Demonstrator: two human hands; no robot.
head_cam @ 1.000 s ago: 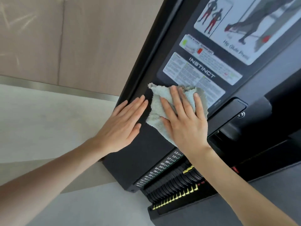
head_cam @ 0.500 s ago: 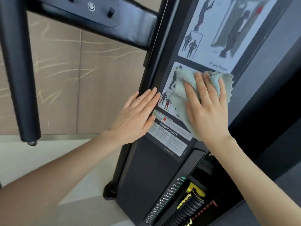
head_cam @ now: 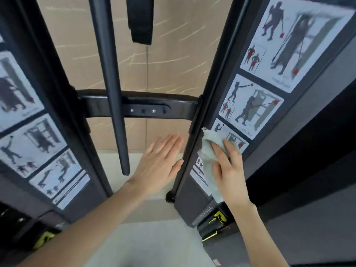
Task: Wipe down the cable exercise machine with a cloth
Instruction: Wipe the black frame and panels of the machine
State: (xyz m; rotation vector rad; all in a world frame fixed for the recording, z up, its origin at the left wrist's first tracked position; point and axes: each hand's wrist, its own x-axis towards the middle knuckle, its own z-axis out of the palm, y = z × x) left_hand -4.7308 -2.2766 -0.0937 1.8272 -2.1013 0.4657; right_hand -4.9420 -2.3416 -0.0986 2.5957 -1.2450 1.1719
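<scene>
The black cable exercise machine fills the view, with a right column (head_cam: pixel 217 89) and a left column (head_cam: pixel 44 97) that both carry exercise picture labels. My right hand (head_cam: pixel 229 170) presses a pale grey-green cloth (head_cam: pixel 209 149) flat against the lower labels of the right column. My left hand (head_cam: pixel 159 162) is flat with fingers together and apart from the cloth. It lies just left of that column's edge, the thumb at the edge. It holds nothing.
A black crossbar (head_cam: pixel 138 106) joins the two columns. A black bar (head_cam: pixel 109 78) hangs down in front of it, and a black strap (head_cam: pixel 140 20) hangs at the top. Weight stacks with yellow pins (head_cam: pixel 217 220) sit at the column bases. A beige wall is behind.
My view has tilted up and left, bringing the left column and crossbar into sight. The cloth and my right hand have slid up the right column's labels, and my left hand followed beside it.
</scene>
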